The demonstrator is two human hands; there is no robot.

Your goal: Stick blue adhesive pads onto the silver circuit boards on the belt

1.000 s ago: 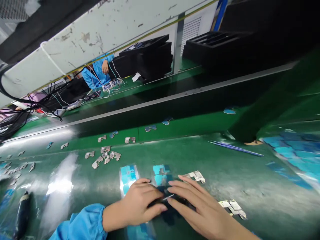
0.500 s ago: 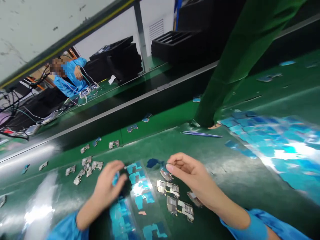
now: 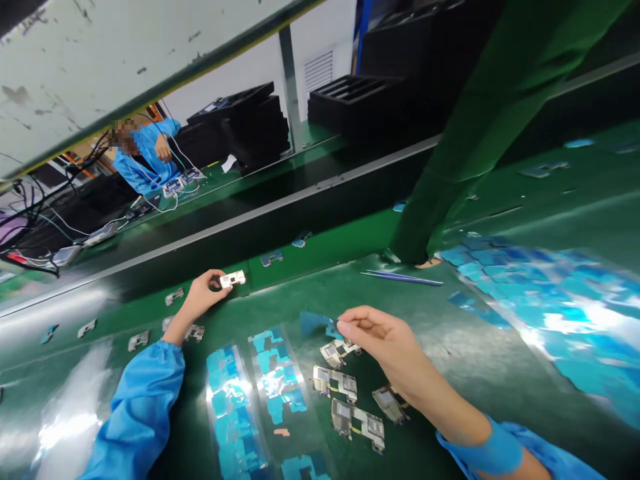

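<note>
My left hand reaches to the far side of the mat and pinches a small silvery circuit board between thumb and fingers. Near the middle, my right hand pinches a piece of blue film that sticks out to the left of the fingertips. Just below it lies a circuit board, with two more boards nearer me. Another board lies under my right wrist. Between my arms lie two clear sheets of blue die-cut stickers.
Blue tweezers lie beyond my right hand. Many blue sticker sheets cover the right side. Several loose boards lie at left. A green-wrapped post rises at right. Across the bench sits a person in blue beside black trays.
My left hand has moved from the left sticker sheet up to the far edge and taken hold of a circuit board. My right hand stays nearly in place with the blue film.
</note>
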